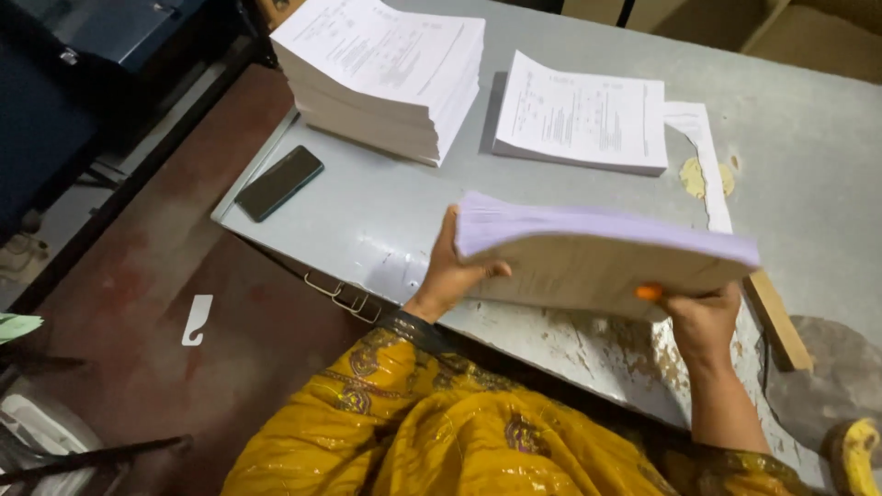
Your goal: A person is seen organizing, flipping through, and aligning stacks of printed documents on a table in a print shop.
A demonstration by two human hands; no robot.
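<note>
I hold a thick sheaf of paper point(597, 257) up off the grey metal table point(386, 207), its edge turned toward me. My left hand point(450, 271) grips the sheaf's left end, thumb on the near side. The right end is clamped by my right hand point(703, 321) from below, with an orange-tipped finger cover showing against the paper. Both hands are closed on the same sheaf, which hangs over the table's worn front edge.
A tall stack of printed sheets point(381, 69) stands at the back left, a thinner stack point(583, 115) to its right. A black phone point(278, 183) lies near the left edge. A wooden strip point(776, 321) rests at right. Reddish floor lies to the left.
</note>
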